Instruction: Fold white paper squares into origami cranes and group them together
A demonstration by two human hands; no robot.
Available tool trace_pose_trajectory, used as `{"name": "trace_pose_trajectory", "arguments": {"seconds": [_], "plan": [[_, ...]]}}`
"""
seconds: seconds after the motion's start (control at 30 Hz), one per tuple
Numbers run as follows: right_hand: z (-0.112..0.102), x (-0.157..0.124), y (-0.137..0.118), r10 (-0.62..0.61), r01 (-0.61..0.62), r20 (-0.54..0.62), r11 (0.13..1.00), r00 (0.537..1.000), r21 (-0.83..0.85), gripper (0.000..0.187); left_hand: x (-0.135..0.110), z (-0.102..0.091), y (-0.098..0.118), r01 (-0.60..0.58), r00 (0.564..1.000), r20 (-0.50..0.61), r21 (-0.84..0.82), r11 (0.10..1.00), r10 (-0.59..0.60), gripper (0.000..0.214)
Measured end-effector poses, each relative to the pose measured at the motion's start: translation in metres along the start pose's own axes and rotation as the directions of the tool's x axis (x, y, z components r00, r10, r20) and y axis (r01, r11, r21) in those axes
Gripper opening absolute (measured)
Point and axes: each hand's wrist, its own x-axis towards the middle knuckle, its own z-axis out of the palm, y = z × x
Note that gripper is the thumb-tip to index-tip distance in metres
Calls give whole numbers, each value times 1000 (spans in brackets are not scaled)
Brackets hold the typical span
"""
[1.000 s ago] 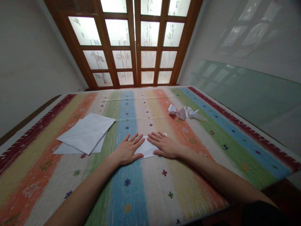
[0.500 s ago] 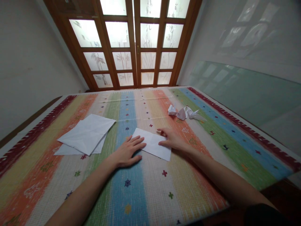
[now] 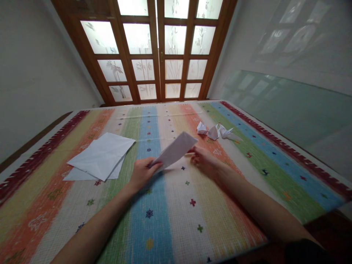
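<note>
A folded sheet of white paper (image 3: 176, 148) is raised off the table and tilted, its far end pointing up to the right. My left hand (image 3: 144, 172) pinches its near left end, thumb on top. At the paper's right edge is my right hand (image 3: 205, 161), slightly blurred, its fingers curled in and closed at the edge. Left of my left hand lie flat white paper sheets (image 3: 106, 156), one overlapping another. Beyond my right hand sit several folded white paper pieces (image 3: 213, 132).
A striped, multicoloured tablecloth (image 3: 176, 227) covers the table. Along the right side stands a pale glass panel (image 3: 275, 95) against the wall. Wooden doors (image 3: 158, 73) with frosted panes are behind the table's far edge.
The folded paper has been lifted from the tablecloth and turned, its far end now up and right. My left hand went from lying flat on it to pinching it; my right fingers curled in.
</note>
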Motion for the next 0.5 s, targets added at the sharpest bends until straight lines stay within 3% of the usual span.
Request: {"name": "trace_pose_trajectory", "arguments": {"seconds": [0.1, 0.2, 0.3, 0.4, 0.5], "plan": [[-2, 0, -10, -139, 143, 113, 989, 984, -30, 46, 4, -2, 5, 255, 960, 163, -189, 948, -226, 36], [2, -2, -19, -198, 216, 171, 971, 965, -99, 51, 8, -2, 8, 398, 899, 308, -273, 876, -312, 33], [6, -3, -18, -242, 257, 95, 943, 966, -210, 39, 9, 0, 11, 428, 878, 344, -250, 868, -334, 29], [5, -1, -13, -263, 245, -11, 914, 965, -324, 26, 8, 1, 11, 432, 884, 308, -247, 868, -352, 27], [0, 3, -8, -307, 249, -76, 874, 949, -418, 25, 7, 2, 6, 435, 893, 260, -287, 853, -367, 29]]}}
